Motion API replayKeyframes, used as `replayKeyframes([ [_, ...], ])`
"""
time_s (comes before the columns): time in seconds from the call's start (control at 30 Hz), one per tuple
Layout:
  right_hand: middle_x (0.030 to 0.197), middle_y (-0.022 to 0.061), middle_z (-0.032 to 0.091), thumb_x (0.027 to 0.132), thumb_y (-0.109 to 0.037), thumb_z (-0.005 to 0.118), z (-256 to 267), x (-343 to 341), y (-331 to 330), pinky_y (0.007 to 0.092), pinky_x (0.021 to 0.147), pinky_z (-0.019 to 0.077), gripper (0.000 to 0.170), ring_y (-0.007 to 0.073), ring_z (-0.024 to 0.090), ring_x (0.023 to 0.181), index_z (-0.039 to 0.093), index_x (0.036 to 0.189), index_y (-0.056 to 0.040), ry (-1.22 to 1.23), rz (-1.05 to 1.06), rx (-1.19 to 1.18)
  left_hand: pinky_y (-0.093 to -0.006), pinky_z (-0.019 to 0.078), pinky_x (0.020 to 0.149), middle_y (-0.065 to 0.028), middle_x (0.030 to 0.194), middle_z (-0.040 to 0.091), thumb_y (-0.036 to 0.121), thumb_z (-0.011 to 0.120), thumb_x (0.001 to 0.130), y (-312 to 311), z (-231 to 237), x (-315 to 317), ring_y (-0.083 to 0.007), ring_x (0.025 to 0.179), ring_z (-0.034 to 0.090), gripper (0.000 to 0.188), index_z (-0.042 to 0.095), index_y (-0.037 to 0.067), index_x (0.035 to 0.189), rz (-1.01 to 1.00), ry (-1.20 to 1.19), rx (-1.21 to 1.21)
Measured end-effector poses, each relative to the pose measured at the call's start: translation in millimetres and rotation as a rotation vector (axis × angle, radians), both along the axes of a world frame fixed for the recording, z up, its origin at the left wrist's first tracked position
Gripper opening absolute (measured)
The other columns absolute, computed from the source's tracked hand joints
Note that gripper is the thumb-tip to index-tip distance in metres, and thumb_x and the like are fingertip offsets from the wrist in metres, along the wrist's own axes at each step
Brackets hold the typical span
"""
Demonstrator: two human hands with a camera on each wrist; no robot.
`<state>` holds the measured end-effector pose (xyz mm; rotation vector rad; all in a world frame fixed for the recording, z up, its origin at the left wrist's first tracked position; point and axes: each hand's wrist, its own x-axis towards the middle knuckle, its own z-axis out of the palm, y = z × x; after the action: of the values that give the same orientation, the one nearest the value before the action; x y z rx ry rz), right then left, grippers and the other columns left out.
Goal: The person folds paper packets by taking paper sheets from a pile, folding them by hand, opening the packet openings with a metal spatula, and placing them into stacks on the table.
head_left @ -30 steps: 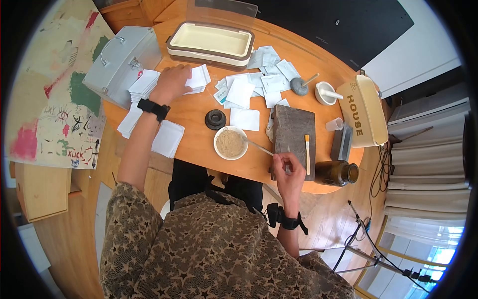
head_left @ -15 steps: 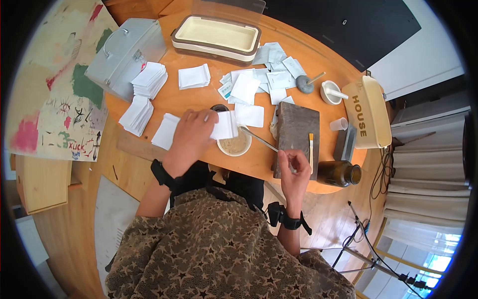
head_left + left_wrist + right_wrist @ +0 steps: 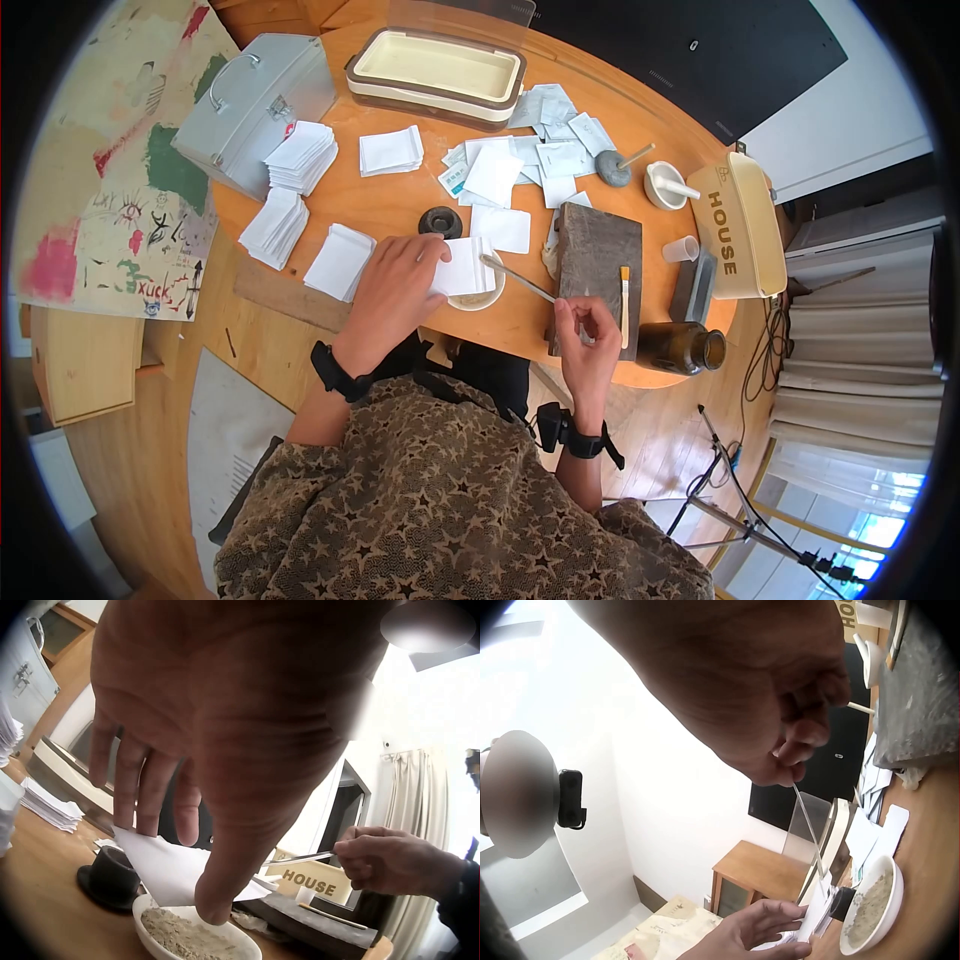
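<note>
My left hand (image 3: 392, 292) pinches a white paper packet (image 3: 462, 266) between thumb and fingers, over a white bowl (image 3: 255, 949). Beige-brown powder (image 3: 184, 935) lies in the bowl. In my right hand (image 3: 588, 340) is a thin metal spatula (image 3: 525, 280), pinched by its far end. The spatula's flat tip overlaps the packet's right edge in the head view. Just behind the packet stands a black, hat-shaped round piece (image 3: 440, 222). Part of the bowl is hidden under the packet in the head view.
Stacks of white packets (image 3: 340, 262) lie left, near a silver case (image 3: 250, 115). Behind are a cream box (image 3: 435, 75) and scattered sachets (image 3: 560, 155). To the right are a dark slab (image 3: 595, 260), brush (image 3: 625, 310), brown jar (image 3: 680, 348) and mortar (image 3: 665, 190).
My left hand has left the packet stack at the back, bringing one packet toward me and right, over the bowl. My right hand keeps the spatula in almost the same place.
</note>
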<state>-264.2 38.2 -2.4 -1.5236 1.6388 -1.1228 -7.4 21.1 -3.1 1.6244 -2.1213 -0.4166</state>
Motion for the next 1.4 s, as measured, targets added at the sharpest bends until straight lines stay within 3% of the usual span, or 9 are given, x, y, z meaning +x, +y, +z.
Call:
replayKeyframes([
  [0.37,0.072,0.0041,0.059,0.094,-0.009,0.073,2,2,0,0.0277,0.06,0.0405,0.012,0.0117,0.049,0.063,0.068,0.09,0.0004,0.004,0.052,-0.016,-0.0449,0.0428,0.105,-0.0142,0.129,0.06,0.007,0.082,0.073,2,-1,-4,-0.0378,0.118,0.055,0.055,0.053,0.009,0.119,-0.029,0.038,-0.052],
  [0.43,0.073,0.0069,0.059,0.09,-0.004,0.074,2,3,-2,0.0311,0.058,0.0411,0.005,0.0171,0.051,0.061,0.07,0.091,-0.0012,0.222,0.15,-0.267,-0.0451,0.0429,0.104,-0.0146,0.127,0.06,0.007,0.082,0.073,2,-2,-4,-0.0381,0.118,0.055,0.055,0.052,0.009,0.119,-0.027,0.053,-0.051],
  [0.53,0.074,0.0094,0.059,0.087,-0.001,0.075,-5,3,-2,0.034,0.058,0.0416,0.006,0.0212,0.053,0.061,0.071,0.091,-0.0026,0.37,0.176,-0.364,-0.0453,0.0435,0.103,-0.0153,0.123,0.06,0.007,0.083,0.072,1,-6,-6,-0.0386,0.117,0.055,0.056,0.052,0.008,0.119,-0.025,0.075,-0.067],
  [0.8,0.072,0.006,0.058,0.091,-0.003,0.074,0,-1,-1,0.0282,0.058,0.041,0.005,0.0133,0.05,0.061,0.07,0.091,-0.0007,0.123,0.065,-0.233,-0.0441,0.0452,0.1,-0.0149,0.12,0.062,0.01,0.083,0.073,4,-9,8,-0.0382,0.114,0.057,0.054,0.053,0.007,0.118,0.045,0.046,-0.095],
  [1.0,0.072,0.0052,0.057,0.092,-0.004,0.074,-2,-3,0,0.0265,0.059,0.0411,0.008,0.0113,0.049,0.063,0.068,0.09,0.0007,0.072,0.031,-0.163,-0.0457,0.0472,0.096,-0.0146,0.117,0.065,0.015,0.084,0.075,18,2,37,-0.0385,0.111,0.059,0.053,0.055,0.009,0.119,0.319,-0.035,-0.035],
  [1.17,0.073,0.0054,0.057,0.093,-0.005,0.074,-4,0,-1,0.0269,0.059,0.0413,0.009,0.0117,0.049,0.063,0.068,0.09,0.0008,0.085,0.045,-0.15,-0.0459,0.0459,0.096,-0.0172,0.099,0.068,0.019,0.085,0.077,33,6,67,-0.036,0.099,0.066,0.052,0.053,0.008,0.117,0.484,-0.131,-0.041],
  [1.4,0.073,0.0061,0.058,0.093,-0.005,0.074,-7,2,-3,0.0275,0.059,0.0417,0.01,0.0127,0.049,0.063,0.067,0.09,0.0011,0.095,0.063,-0.124,-0.046,0.0457,0.097,-0.0173,0.099,0.069,0.023,0.086,0.077,44,1,82,-0.0362,0.096,0.067,0.051,0.052,0.009,0.113,0.58,-0.196,0.037],
])
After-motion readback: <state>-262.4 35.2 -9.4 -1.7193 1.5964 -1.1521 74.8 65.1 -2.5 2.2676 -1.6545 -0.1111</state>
